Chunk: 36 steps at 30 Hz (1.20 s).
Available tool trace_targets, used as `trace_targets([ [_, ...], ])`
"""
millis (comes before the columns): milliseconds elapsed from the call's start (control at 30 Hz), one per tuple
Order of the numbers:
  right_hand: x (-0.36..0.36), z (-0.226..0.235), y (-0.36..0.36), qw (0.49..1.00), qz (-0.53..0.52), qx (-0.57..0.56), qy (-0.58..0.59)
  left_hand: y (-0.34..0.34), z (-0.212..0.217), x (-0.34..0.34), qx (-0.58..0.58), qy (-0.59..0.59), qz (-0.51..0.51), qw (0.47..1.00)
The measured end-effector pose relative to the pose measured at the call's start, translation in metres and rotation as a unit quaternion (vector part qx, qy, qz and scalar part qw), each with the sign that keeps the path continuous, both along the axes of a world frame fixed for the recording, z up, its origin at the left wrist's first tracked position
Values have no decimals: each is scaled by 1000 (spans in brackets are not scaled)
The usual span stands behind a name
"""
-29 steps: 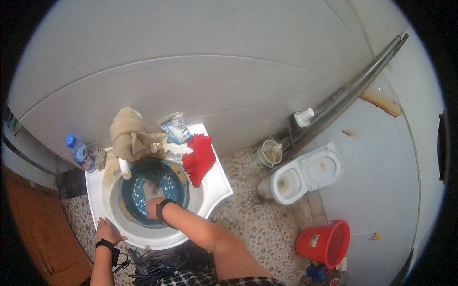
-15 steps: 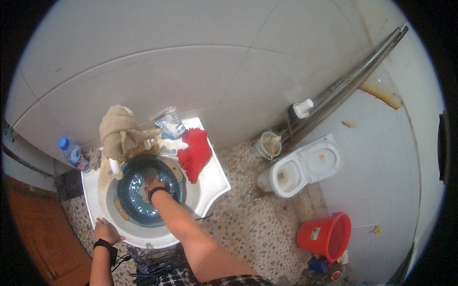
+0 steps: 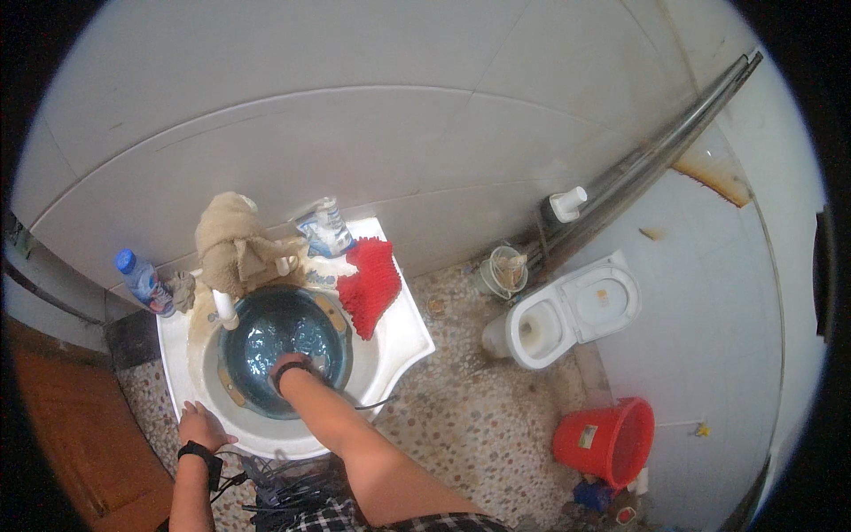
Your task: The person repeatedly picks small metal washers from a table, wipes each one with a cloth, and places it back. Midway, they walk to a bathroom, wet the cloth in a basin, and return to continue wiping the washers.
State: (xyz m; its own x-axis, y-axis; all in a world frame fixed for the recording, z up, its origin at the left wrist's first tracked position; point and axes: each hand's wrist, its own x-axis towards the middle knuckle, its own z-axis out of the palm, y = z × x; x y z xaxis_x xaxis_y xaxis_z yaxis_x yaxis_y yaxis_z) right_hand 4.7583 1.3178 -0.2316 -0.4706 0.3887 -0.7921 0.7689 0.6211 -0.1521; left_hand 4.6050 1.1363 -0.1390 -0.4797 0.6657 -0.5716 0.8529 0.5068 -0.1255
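A dark teal basin (image 3: 257, 355) of rippling water sits inside the white washbasin (image 3: 177, 355). My right hand (image 3: 291, 365) reaches down into the water near the basin's front right side. Its fingers are under the surface and blurred, so whether they hold anything cannot be made out. My left hand (image 3: 206, 427) lies on the washbasin's front left rim, fingers spread and nothing in it. A brown towel (image 3: 232, 253) is wrapped around the faucet, whose white spout (image 3: 224, 309) points over the basin. On the right rim lies a red nubby cloth (image 3: 369, 288).
A blue-capped bottle (image 3: 144, 284) and a small grey rag (image 3: 183, 291) stand at the left rim; a plastic pouch (image 3: 324, 230) is at the back. To the right are a toilet (image 3: 536, 332), a red bucket (image 3: 596, 441) and a pail (image 3: 503, 271). Black cables (image 3: 288, 492) hang below.
My right hand has drawn back toward the basin's near side. The water shows more ripples where it was. My left hand has kept its place on the rim.
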Motion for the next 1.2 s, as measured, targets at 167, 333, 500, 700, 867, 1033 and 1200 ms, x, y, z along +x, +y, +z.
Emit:
trace_targets([
  [167, 4, 30, 1, 996, 85, 2, -38, 0, 1, 1, 5, -7, 8, 1000],
  [333, 19, 43, 26, 985, -14, -59, 163, 0, -2, 0, 9, 2, 0, 1000],
  [500, 20, 20, 37, 790, -374, -262, 409, -3, -6, -2, 14, 6, -6, 1000],
  [700, 14, 11, 26, 449, -589, -445, 503, -2, -8, -3, 0, 0, -1, 1000],
  [867, 16, 21, 24, 414, -635, -438, 483, -4, -11, -4, 15, 12, -14, 1000],
  [1033, 17, 26, 27, 255, -672, -522, 460, -5, -15, -6, 17, 9, -7, 1000],
  [1200, 0, 12, 28, -70, -642, -642, 412, -5, -14, -7, 13, 3, -2, 1000],
])
